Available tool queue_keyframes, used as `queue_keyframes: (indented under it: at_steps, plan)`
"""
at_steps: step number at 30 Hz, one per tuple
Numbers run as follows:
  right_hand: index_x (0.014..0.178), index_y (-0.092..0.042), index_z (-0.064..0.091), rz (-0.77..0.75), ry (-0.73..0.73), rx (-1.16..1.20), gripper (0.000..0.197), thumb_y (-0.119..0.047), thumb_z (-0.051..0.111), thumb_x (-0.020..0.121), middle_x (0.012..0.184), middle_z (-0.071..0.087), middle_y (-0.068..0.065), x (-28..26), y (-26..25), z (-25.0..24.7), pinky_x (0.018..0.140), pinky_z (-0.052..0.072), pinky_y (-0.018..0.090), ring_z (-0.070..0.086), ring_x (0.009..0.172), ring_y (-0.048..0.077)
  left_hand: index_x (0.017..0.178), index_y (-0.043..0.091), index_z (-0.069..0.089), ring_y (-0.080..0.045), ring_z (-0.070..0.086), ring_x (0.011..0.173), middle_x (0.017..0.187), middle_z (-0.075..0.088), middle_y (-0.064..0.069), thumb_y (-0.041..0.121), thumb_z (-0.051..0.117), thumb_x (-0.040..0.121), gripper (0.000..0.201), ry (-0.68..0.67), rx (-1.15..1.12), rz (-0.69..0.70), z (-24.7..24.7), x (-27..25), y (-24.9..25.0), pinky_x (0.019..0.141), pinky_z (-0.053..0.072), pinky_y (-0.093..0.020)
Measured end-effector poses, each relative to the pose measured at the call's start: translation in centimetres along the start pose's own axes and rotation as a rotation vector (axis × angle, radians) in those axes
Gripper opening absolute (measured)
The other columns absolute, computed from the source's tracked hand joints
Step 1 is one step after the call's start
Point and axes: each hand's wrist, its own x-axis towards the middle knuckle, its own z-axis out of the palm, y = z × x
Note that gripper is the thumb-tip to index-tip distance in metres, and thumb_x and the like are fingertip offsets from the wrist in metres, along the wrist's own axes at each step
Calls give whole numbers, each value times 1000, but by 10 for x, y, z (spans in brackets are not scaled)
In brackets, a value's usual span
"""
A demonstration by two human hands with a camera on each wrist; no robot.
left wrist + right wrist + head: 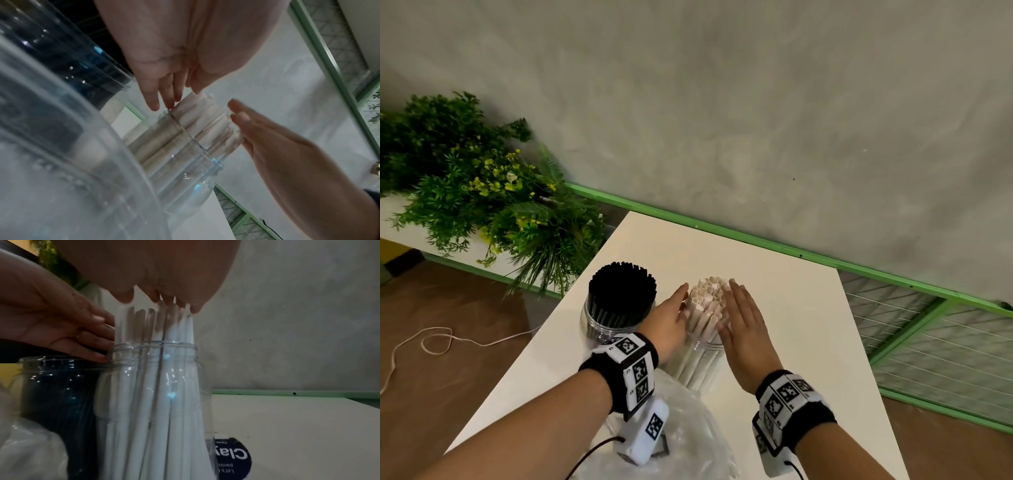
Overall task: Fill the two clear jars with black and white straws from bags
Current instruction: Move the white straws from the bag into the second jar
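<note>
Two clear jars stand side by side on the white table (pixel 774 308). The left jar (pixel 599 325) is packed with black straws (pixel 621 291). White straws (pixel 707 298) stick up out of the right jar (pixel 703 346). My left hand (pixel 674 308) lies flat against the left side of the white bundle, fingers straight. My right hand (pixel 739 308) presses flat on its right side. In the right wrist view the fingertips (pixel 193 309) touch the upper ends of the white straws (pixel 154 331), and my left hand (pixel 61 321) touches the jar's rim (pixel 154 345).
A crumpled clear plastic bag (pixel 688 428) lies at the table's near edge under my wrists. A round dark label (pixel 232 456) lies on the table right of the jar. Green plants (pixel 476 192) stand beyond the table's left side, and a green rail (pixel 722 233) runs behind.
</note>
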Motion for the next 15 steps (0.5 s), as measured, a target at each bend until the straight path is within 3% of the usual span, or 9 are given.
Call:
queue_keyframes:
  at_steps: [4, 8, 10, 12, 15]
  plan:
    - [153, -25, 2, 7, -116, -136, 74, -61, 14, 90, 159, -13, -10, 11, -9, -3, 120, 3, 39, -14, 146, 11, 149, 22, 21, -23, 47, 128, 142, 46, -9, -1, 35, 93, 62, 12, -22, -23, 4, -2, -4, 106, 34, -31]
    - [150, -38, -2, 105, -86, -111, 87, -76, 29, 78, 160, -12, -9, 35, -6, -8, 117, 10, 43, -8, 148, 19, 150, 25, 16, -24, 47, 127, 143, 45, -7, -1, 37, 92, 68, 4, -8, -41, 5, -3, -4, 106, 37, -32]
    - [149, -42, 9, 110, -137, -100, 86, -75, 38, 75, 160, 4, -6, 43, -7, -7, 114, 27, 45, 10, 146, 24, 151, 24, 13, -19, 43, 131, 147, 41, -2, -1, 38, 92, 69, -23, 3, -25, 5, -5, -2, 102, 32, -19]
    - [143, -38, 33, 76, -105, -132, 77, -71, 37, 74, 148, 33, -4, 48, -9, -3, 98, 46, 45, 37, 129, 25, 151, 21, 11, -17, 40, 133, 148, 39, -2, -4, 37, 92, 70, -49, -40, -24, 3, -7, 0, 97, 26, -13]
    - [124, -30, 59, 44, 52, -94, 60, -62, 44, 75, 120, 56, -5, 54, -10, 3, 80, 51, 42, 50, 103, 24, 151, 20, 8, -16, 37, 135, 149, 36, -1, -10, 35, 89, 74, -60, -158, -58, -2, -8, -1, 99, 26, -16]
